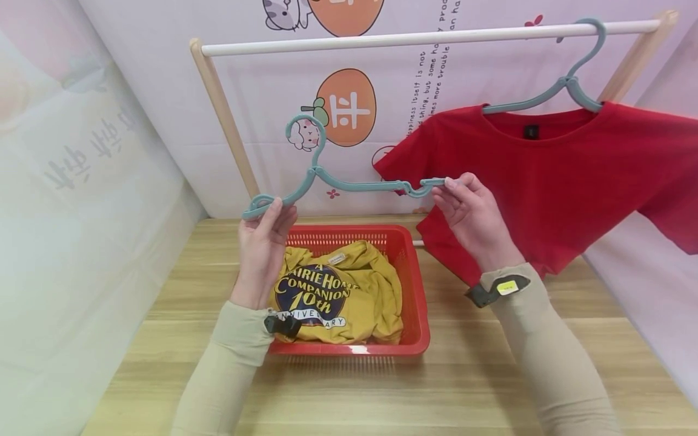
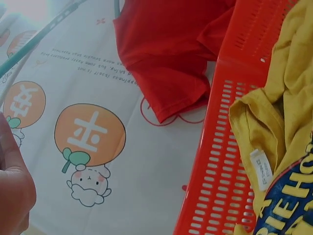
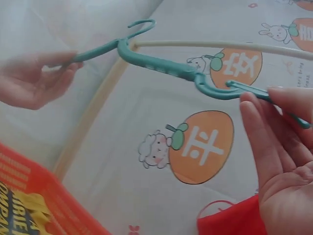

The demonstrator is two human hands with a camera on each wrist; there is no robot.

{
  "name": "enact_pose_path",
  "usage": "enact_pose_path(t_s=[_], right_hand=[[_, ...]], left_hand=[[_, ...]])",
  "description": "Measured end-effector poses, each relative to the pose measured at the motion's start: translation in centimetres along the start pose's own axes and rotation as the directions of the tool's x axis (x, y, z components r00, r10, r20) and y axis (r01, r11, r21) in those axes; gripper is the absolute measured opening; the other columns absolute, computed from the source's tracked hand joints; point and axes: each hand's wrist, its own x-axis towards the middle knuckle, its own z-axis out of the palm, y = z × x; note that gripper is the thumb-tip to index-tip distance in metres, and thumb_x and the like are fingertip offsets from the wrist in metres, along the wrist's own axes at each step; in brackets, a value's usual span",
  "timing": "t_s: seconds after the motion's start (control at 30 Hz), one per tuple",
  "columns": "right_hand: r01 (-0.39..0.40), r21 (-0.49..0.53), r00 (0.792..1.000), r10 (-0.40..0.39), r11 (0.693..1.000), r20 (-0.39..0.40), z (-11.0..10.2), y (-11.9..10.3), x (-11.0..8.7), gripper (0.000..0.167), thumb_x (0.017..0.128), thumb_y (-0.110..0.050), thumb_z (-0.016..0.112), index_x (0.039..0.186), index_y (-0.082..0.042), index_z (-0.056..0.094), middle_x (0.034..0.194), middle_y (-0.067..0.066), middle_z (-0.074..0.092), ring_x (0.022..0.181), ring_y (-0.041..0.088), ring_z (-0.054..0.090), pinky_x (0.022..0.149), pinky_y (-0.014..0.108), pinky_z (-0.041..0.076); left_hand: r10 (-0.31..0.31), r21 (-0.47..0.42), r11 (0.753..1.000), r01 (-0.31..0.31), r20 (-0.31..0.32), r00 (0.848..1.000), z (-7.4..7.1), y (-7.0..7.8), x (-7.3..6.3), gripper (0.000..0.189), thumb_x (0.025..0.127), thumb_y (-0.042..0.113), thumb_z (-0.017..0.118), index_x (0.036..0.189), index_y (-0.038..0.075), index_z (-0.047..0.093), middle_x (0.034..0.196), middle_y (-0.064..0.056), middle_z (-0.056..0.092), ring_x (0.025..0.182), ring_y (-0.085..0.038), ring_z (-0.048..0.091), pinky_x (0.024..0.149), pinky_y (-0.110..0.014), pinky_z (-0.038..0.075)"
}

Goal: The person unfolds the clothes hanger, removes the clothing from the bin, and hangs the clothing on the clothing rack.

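A teal folding clothes hanger (image 1: 357, 186) is held up between both hands, its hook on top. My left hand (image 1: 267, 251) pinches its left end between thumb and fingers. The right hand (image 1: 473, 217) pinches the tip of its right arm, past the curved notch; the right wrist view shows this hanger (image 3: 156, 65) with my right hand (image 3: 286, 161) at one end. Below, a yellow T-shirt (image 1: 376, 297) with a dark blue round print lies crumpled in a red plastic basket (image 1: 421, 303).
A rack with a white rail (image 1: 338, 43) and wooden posts (image 1: 226, 115) stands behind. From its right part hangs a red T-shirt (image 1: 523, 181) on another teal hanger (image 1: 526, 104). Everything is on a wooden table (image 1: 163, 345) before a printed cloth backdrop (image 1: 262, 85).
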Motion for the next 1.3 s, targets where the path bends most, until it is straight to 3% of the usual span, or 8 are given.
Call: enact_pose_path(t_s=[0.2, 0.33, 0.4, 0.47, 0.6, 0.67, 0.73, 1.3], right_hand=[[0.012, 0.061, 1.000, -0.013, 0.998, 0.016, -0.1, 0.9, -0.2, 0.008, 0.101, -0.006, 0.064, 0.097, -0.002, 0.058, 0.104, 0.014, 0.073, 0.097, 0.023, 0.073, 0.099, 0.035, 0.046], [0.009, -0.144, 1.000, -0.005, 0.990, 0.025, -0.3, -0.2, -0.1, 0.012, 0.099, -0.008, 0.068, 0.102, 0.001, 0.061, 0.105, 0.014, 0.073, 0.100, 0.025, 0.072, 0.098, 0.036, 0.049], [0.006, -0.336, 1.000, 0.001, 0.942, 0.021, -0.2, -1.2, 0.1, 0.020, 0.096, -0.011, 0.072, 0.108, 0.003, 0.066, 0.106, 0.014, 0.073, 0.101, 0.027, 0.072, 0.096, 0.034, 0.052], [0.005, -0.574, 1.000, 0.011, 0.819, 0.024, 0.1, -2.3, 0.3, 0.029, 0.094, -0.018, 0.076, 0.117, -0.001, 0.071, 0.109, 0.012, 0.073, 0.103, 0.026, 0.070, 0.093, 0.031, 0.055], [-0.034, -0.885, 0.995, 0.098, 0.464, 0.013, 1.7, -4.3, 0.6, 0.042, 0.088, -0.037, 0.082, 0.124, -0.018, 0.075, 0.110, 0.005, 0.075, 0.102, 0.025, 0.068, 0.083, 0.029, 0.058], [-0.042, -0.934, 0.988, 0.153, 0.355, 0.013, 2.6, -4.8, 0.8, 0.043, 0.086, -0.042, 0.083, 0.124, -0.023, 0.076, 0.108, 0.003, 0.075, 0.099, 0.023, 0.069, 0.081, 0.031, 0.059], [-0.038, -0.952, 0.980, 0.197, 0.304, 0.024, 3.3, -5.1, 1.0, 0.043, 0.084, -0.043, 0.084, 0.121, -0.023, 0.077, 0.104, 0.004, 0.076, 0.094, 0.023, 0.071, 0.080, 0.032, 0.060], [0.049, -0.959, 0.973, 0.204, 0.279, 0.109, 3.9, -3.8, 1.2, 0.026, 0.088, -0.033, 0.083, 0.109, -0.017, 0.081, 0.092, 0.003, 0.076, 0.082, 0.023, 0.071, 0.074, 0.031, 0.060]], left_hand=[[0.015, -0.034, 0.999, -0.015, -0.004, 1.000, 0.2, -0.1, 0.0, 0.007, 0.099, 0.002, 0.066, 0.096, 0.005, 0.072, 0.096, -0.011, 0.076, 0.086, -0.020, 0.075, 0.087, -0.032, 0.058], [0.009, -0.038, 0.999, -0.009, -0.011, 1.000, 0.0, 0.0, 0.0, 0.004, 0.097, 0.004, 0.069, 0.095, 0.005, 0.072, 0.095, -0.011, 0.076, 0.085, -0.020, 0.075, 0.086, -0.032, 0.059], [0.003, -0.037, 0.999, -0.003, -0.011, 1.000, -0.1, 0.1, 0.0, 0.008, 0.098, 0.002, 0.067, 0.094, 0.005, 0.072, 0.095, -0.011, 0.076, 0.084, -0.020, 0.075, 0.085, -0.032, 0.059], [-0.001, -0.031, 1.000, 0.001, -0.007, 1.000, -0.2, 0.2, 0.0, 0.012, 0.099, 0.000, 0.064, 0.093, 0.005, 0.073, 0.094, -0.011, 0.076, 0.083, -0.021, 0.075, 0.085, -0.032, 0.059], [-0.005, 0.009, 1.000, 0.005, 0.007, 1.000, -0.3, 0.3, 0.0, 0.009, 0.099, 0.002, 0.066, 0.093, 0.006, 0.073, 0.094, -0.010, 0.076, 0.084, -0.020, 0.075, 0.085, -0.032, 0.059], [-0.002, 0.033, 0.999, 0.001, 0.016, 1.000, -0.3, 0.2, 0.0, 0.006, 0.098, 0.005, 0.068, 0.094, 0.006, 0.073, 0.094, -0.010, 0.076, 0.084, -0.020, 0.075, 0.085, -0.032, 0.059], [0.002, 0.049, 0.999, -0.003, 0.025, 1.000, -0.4, 0.2, 0.0, 0.006, 0.098, 0.005, 0.069, 0.094, 0.007, 0.073, 0.094, -0.010, 0.076, 0.084, -0.020, 0.075, 0.085, -0.033, 0.059], [-0.032, 0.142, 0.990, 0.028, 0.025, 0.999, -0.6, -0.1, -0.2, 0.014, 0.100, 0.001, 0.063, 0.096, 0.009, 0.074, 0.096, -0.007, 0.076, 0.088, -0.020, 0.074, 0.090, -0.035, 0.058]])
